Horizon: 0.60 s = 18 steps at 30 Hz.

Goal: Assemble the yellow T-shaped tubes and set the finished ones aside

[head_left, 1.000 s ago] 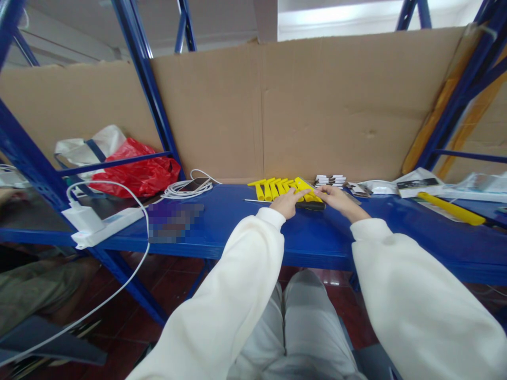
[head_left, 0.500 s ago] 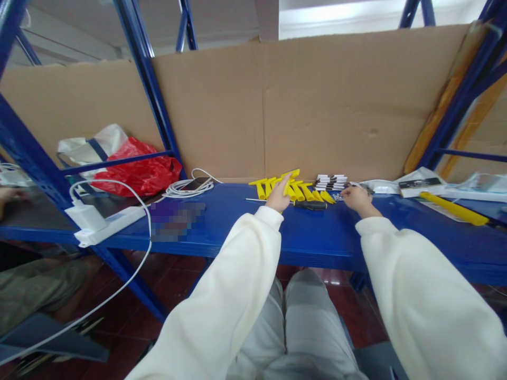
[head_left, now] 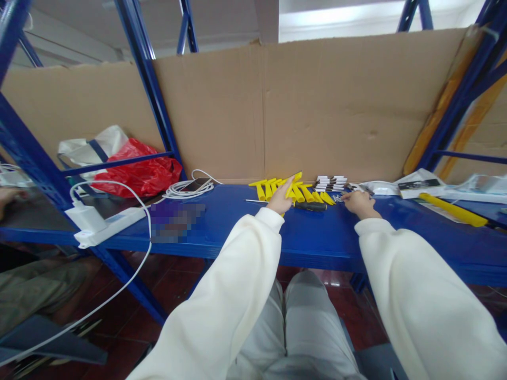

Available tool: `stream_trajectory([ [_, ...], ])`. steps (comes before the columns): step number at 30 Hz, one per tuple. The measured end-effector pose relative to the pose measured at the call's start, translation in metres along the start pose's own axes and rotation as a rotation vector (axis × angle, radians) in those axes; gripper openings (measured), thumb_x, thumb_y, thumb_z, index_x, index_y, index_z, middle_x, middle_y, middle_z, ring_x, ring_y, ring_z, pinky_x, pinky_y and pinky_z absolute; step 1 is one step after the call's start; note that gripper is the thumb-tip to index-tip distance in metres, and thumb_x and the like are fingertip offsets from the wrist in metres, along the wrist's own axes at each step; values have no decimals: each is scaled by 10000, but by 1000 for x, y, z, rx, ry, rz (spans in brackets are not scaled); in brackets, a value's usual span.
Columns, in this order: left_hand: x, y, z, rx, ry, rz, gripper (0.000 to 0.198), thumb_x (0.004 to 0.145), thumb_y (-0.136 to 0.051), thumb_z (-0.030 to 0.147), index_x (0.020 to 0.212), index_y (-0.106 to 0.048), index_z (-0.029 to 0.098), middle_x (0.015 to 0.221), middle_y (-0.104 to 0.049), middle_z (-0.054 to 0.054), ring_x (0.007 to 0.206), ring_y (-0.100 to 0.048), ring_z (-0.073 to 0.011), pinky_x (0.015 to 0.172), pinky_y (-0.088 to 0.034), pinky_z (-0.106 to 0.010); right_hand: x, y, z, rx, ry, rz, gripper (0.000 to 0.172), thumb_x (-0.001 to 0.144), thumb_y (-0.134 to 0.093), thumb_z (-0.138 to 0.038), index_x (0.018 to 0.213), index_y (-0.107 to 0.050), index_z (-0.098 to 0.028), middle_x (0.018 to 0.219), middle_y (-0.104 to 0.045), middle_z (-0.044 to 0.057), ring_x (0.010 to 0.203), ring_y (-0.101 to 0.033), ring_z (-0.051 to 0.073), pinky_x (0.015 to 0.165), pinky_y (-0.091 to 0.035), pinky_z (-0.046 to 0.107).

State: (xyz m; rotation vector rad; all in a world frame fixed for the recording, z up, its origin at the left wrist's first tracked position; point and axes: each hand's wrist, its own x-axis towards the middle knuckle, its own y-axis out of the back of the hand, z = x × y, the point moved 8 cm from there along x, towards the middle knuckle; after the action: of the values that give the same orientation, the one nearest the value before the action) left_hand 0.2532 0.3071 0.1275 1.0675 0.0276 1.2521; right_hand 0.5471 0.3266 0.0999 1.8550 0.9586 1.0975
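Note:
My left hand (head_left: 279, 199) is closed around a yellow T-shaped plastic handle (head_left: 297, 177), whose top end sticks out past the fingers. More yellow T-shaped handles (head_left: 260, 191) lie in a row around that hand. My right hand (head_left: 359, 204) reaches down to a small pile of tiny metal pieces (head_left: 338, 198), perhaps screws. Its fingertips are drawn together there; anything between them is too small to make out. A screwdriver (head_left: 312, 206) with a dark handle lies between the hands, its shaft passing behind my left hand. Just behind sits a stack of black-and-white pieces (head_left: 330, 182).
On the blue bench (head_left: 317, 237), a long yellow-handled tool (head_left: 455, 210) and white packaging (head_left: 422, 184) lie at right. Leftward are a coiled white cable (head_left: 186, 189), a power strip (head_left: 114, 224) and a red bag (head_left: 137, 168). Cardboard (head_left: 317, 105) walls the back. Another person's hand (head_left: 6, 198) shows far left.
The yellow handle in my left hand has tilted more upright and shifted slightly right. My right hand stays by the metal pieces, its fingers now lower and closer to the bench.

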Motion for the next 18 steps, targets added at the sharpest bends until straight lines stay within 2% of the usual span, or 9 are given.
stream_trajectory([
  [4,-1,0,-1,0,65,-9,985,858,-529,9,1772,-333,321,1670,-599,-95,1489,-628,-281,1277,-502,-532,-2,1,-5,-24,17,-21,286,896,-640,-180,1034,-886,-226,1279,-724,215,1340,-589,434,1139,-460,679],
  [9,-3,0,-1,35,141,-37,917,891,-504,17,1763,-363,262,1704,-556,-121,1500,-616,-269,1241,-541,-485,-9,2,-12,-84,20,-71,331,952,-588,-188,1109,-879,-214,1320,-712,212,1397,-558,412,1183,-439,647],
  [14,-1,-2,-2,-2,122,-28,967,848,-503,2,1759,-366,294,1683,-584,-93,1450,-657,-250,1235,-548,-493,-14,4,-18,-125,62,-82,366,937,-584,-181,1164,-871,-201,1319,-721,224,1382,-582,415,1188,-435,664],
  [18,-1,-2,-4,-33,152,-27,993,817,-519,0,1758,-374,284,1679,-588,-99,1444,-660,-265,1248,-535,-509,-14,6,-19,-151,59,-75,360,932,-596,-215,1163,-872,-198,1305,-731,228,1364,-599,423,1155,-461,651],
])
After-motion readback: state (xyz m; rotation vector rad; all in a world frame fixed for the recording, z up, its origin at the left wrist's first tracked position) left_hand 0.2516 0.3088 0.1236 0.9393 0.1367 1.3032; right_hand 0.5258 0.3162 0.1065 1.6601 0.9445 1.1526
